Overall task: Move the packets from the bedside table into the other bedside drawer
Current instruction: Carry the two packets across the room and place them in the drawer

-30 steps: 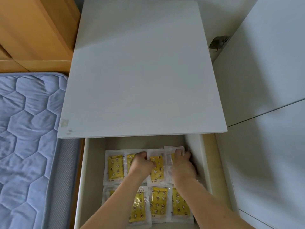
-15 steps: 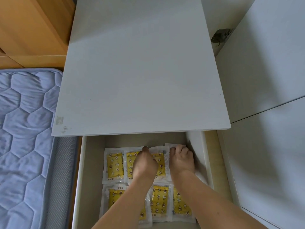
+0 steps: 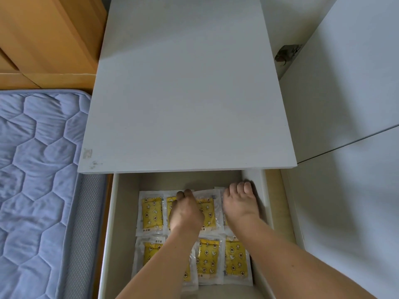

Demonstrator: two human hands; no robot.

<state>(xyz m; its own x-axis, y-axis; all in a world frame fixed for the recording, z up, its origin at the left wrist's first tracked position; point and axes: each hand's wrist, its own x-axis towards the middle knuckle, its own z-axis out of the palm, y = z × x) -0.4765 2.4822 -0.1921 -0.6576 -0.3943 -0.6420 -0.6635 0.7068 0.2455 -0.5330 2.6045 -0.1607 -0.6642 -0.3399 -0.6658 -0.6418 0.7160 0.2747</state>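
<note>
Down in the open drawer (image 3: 121, 223), under the front edge of the white bench (image 3: 187, 93), the packets (image 3: 208, 258) lie flat in two rows, clear wrappers with yellow printed pads inside. The back row runs from a packet at the left (image 3: 151, 212) across to the drawer's right wall; the front row sits just nearer the camera, its edges touching or overlapping the back row.

Both forearms reach in from the bottom of the view. The left hand (image 3: 186, 212) rests on the middle of the back row, back of the hand up, fingers bent downward with the tips at the far edge of two neighbouring packets; whether it pinches one or only presses on them cannot be told. The right hand (image 3: 239, 203) lies over the rightmost back-row packet, close against the right wall, fingers curled forward over the packet's far edge; the grip itself is hidden beneath the hand, so holding or pressing cannot be told either. The left forearm crosses and covers part of the front row's second packet.

Left of the drawer is a bed with a blue quilted mattress (image 3: 36, 180), and behind it a wooden headboard (image 3: 47, 39). Right of the bench stand white cabinet doors (image 3: 349, 104), with a hinge (image 3: 288, 55) showing in the gap near the top.
</note>
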